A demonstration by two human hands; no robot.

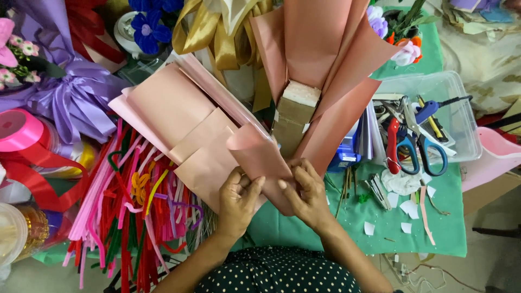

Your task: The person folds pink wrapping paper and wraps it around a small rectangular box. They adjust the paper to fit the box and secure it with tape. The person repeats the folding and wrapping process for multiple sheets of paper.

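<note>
A pink paper sheet [255, 154] is folded over into a loose cone above the green table [445, 217]. My left hand [239, 198] pinches its lower left edge, thumb on top. Its lower right fold is gripped by my right hand [306, 192]. Just beyond my hands stands a cardboard block [293, 116] wrapped on both sides by larger pink paper sheets [320, 49]. More flat pink sheets [168, 108] lie to the left, touching the folded one.
A pile of coloured pipe cleaners [130, 211] covers the left. Pink ribbon rolls [19, 130] and a purple bow [76, 97] sit far left. A clear tray [461, 114] with scissors [418, 146] is on the right. Paper scraps [404, 209] dot the cloth.
</note>
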